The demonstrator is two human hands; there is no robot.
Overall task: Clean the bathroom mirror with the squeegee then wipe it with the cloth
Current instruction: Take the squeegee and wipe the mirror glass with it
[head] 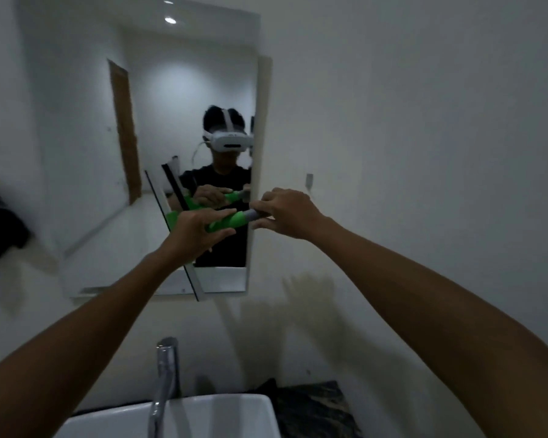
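**Two hands on the squeegee, blade set against the glass**

Head view: The mirror fills the upper left and centre of the frame, fixed to a pale wall above a white sink and a chrome tap at the bottom centre. The squeegee lies roughly level at mid-frame, across the mirror's lower right part. Its long blade runs on a slant from about the middle of the glass down to the mirror's lower edge, and appears to rest against the glass, though contact is hard to confirm in the blur.

The left hand is closed around the green grip near the blade end, probably so that pressure goes straight onto the rubber edge. The right hand is closed on the grey shaft end, just past the mirror's right edge; held that far back it likely steers the angle and steadies the stroke.

A dark, patterned piece of fabric lies on the counter to the right of the sink at the bottom of the frame; it may be the cloth for the later wipe, but I cannot tell. The squeegee stage looks under way, with wiping not yet begun.
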